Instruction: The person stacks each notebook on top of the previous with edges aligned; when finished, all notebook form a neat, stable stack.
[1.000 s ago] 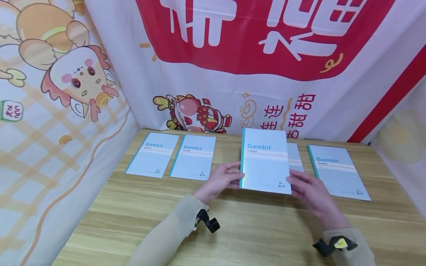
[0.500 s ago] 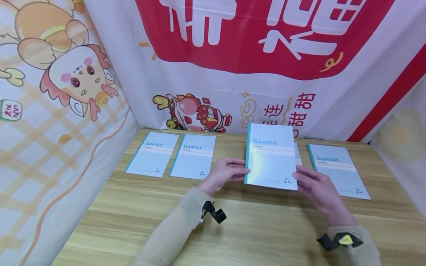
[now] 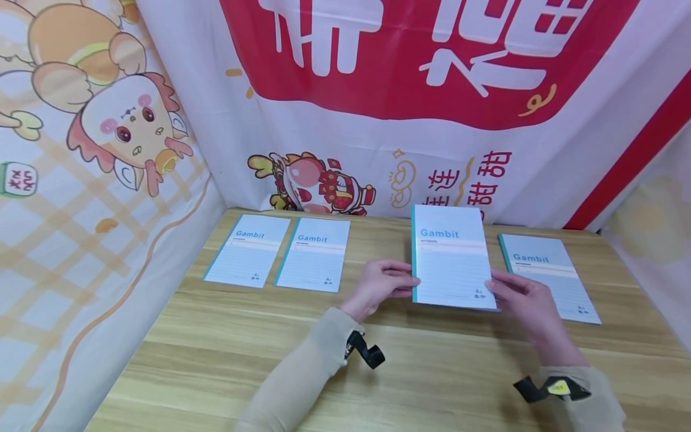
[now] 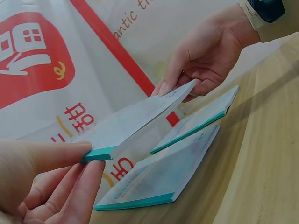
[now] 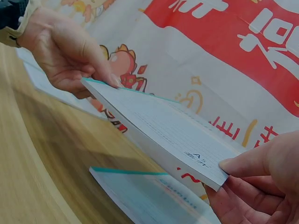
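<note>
The pale-blue, teal-spined rectangular paper notebook point(image 3: 454, 258) hangs above the wooden counter point(image 3: 448, 366), pinched thumb-to-fingers by the left hand point(image 3: 382, 284) at eight o'clock and the right hand point(image 3: 528, 299) at four, and might slip askew if either shallow grip loosened.

- Left hand point(image 3: 376, 287): pinching, thumb on top, fingers curled underneath.
- Right hand point(image 3: 531, 305), across from it: same pinch, thumb over, fingers under.
- Left forearm point(image 3: 302, 372), right forearm point(image 3: 596, 411): beige-sleeved, stretched forward; I see palms facing inward, hands apart.
</note>
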Available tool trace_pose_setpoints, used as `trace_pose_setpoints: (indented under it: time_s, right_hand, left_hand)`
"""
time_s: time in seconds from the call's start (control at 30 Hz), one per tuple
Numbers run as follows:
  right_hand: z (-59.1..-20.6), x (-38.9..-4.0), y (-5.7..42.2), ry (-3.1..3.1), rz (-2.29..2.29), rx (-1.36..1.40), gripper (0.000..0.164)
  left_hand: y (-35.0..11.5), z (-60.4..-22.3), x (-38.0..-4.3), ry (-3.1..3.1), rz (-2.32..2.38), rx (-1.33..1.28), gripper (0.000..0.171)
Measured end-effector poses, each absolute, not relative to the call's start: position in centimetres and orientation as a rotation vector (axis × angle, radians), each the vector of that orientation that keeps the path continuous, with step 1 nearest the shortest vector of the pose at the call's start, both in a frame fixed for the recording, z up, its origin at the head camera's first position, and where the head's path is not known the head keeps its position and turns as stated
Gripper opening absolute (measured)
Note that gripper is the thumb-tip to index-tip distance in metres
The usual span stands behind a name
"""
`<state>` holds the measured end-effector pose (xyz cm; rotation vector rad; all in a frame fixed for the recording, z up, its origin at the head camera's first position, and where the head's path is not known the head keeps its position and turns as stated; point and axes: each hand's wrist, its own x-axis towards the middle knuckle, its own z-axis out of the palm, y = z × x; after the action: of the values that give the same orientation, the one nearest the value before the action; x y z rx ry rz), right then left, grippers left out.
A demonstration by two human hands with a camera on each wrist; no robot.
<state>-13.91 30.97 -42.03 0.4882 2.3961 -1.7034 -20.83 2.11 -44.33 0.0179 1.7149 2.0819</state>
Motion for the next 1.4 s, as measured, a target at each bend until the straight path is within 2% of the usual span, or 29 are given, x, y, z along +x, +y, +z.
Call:
trace_pose_setpoints:
  time_s: [0.67, 1.4]
  right_hand:
    - [-43.6, -13.7, 33.0, 2.419, -1.649, 0.621, 0.078]
    - [-44.7, -15.3, 34.7, 2.399, -1.639, 0.675, 0.080]
  left_hand:
    - [4.8, -45.7, -20.0, 1.667, 2.171, -0.013, 0.021]
    - [6.9, -46.4, -21.5, 1.784, 2.102, -0.067, 0.019]
